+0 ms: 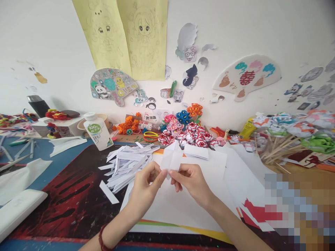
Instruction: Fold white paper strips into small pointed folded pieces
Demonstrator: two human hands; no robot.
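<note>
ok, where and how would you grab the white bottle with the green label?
I'd grip the white bottle around its body, below the shoulder, coming from the near side. It stands cap up with broad walls facing out; the paper strips lie to its right and a tan round container sits behind.

So the table (78, 143) is blue, with a dark red-and-black mat (75, 195) on it. There's a pile of white paper strips (131, 160) on the mat, big white sheets (188, 205) right beside that, a white bottle (98, 130) near the back, and bunches of colorful craft flowers (196, 136) behind the sheets.
</note>
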